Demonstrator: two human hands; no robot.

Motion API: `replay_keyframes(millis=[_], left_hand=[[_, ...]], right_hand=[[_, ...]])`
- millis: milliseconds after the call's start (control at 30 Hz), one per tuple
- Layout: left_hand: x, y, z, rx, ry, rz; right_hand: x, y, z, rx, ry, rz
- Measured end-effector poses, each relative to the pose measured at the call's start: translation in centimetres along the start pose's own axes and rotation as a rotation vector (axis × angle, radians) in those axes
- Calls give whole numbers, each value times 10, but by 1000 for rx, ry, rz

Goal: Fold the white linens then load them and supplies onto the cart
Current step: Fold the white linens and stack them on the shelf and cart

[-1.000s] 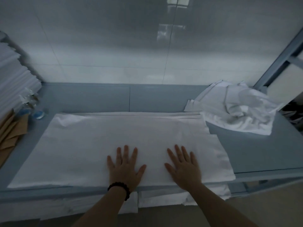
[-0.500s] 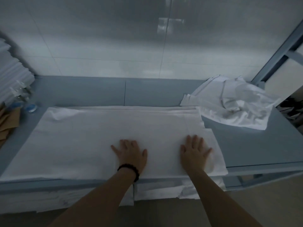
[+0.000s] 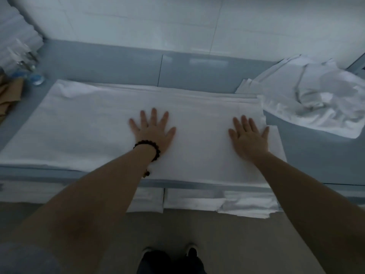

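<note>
A large white linen (image 3: 88,123) lies spread flat along the grey-blue table (image 3: 197,74), folded into a long rectangle. My left hand (image 3: 153,131), with a dark bead bracelet at the wrist, presses flat on its middle, fingers spread. Palm down near the linen's right end rests my right hand (image 3: 249,137), fingers straight. A crumpled pile of white linen (image 3: 316,95) sits at the table's right end, apart from both hands.
Stacked white linens (image 3: 17,36) stand at the far left, with small bottles (image 3: 36,78) and brown paper (image 3: 9,91) beside them. More white cloth (image 3: 237,204) lies on a shelf under the table. A tiled wall (image 3: 158,22) backs the table.
Both hands have slid forward and apart over the linen, the right one toward the linen's right end. The camera has tipped further down.
</note>
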State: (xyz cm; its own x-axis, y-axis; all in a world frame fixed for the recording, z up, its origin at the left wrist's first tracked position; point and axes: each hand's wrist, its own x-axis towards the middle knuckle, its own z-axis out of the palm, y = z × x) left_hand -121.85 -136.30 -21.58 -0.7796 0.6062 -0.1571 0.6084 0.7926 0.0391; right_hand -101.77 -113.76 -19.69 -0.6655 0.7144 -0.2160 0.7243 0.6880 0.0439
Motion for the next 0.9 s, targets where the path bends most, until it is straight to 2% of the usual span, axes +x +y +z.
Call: replay_keyframes(millis=[67, 133, 200, 267, 333, 467, 667, 767, 833, 900], left_hand=[[2, -1, -4, -18, -18, -78], [2, 15, -8, -63, -12, -109], [2, 42, -5, -100, 29, 18], [1, 63, -1, -71, 47, 210], [10, 71, 1, -38, 45, 255], [44, 51, -3, -8, 1, 132], [85, -19, -15, 8, -27, -68], [91, -30, -12, 22, 10, -114], [89, -27, -12, 25, 30, -122], [87, -24, -12, 18, 37, -132]], right_hand=[[3, -5, -5, -11, -25, 46], [6, -28, -8, 26, 68, 34], [9, -63, -9, 117, 188, -145], [14, -98, -9, 198, 150, -369], [25, -115, -7, 225, 95, -441], [61, -81, -5, 113, 86, -348], [91, 1, -8, 35, 59, -132], [92, -7, -10, -6, 80, -16], [85, -34, -14, 22, 155, 63], [70, -82, -15, 81, 267, -37]])
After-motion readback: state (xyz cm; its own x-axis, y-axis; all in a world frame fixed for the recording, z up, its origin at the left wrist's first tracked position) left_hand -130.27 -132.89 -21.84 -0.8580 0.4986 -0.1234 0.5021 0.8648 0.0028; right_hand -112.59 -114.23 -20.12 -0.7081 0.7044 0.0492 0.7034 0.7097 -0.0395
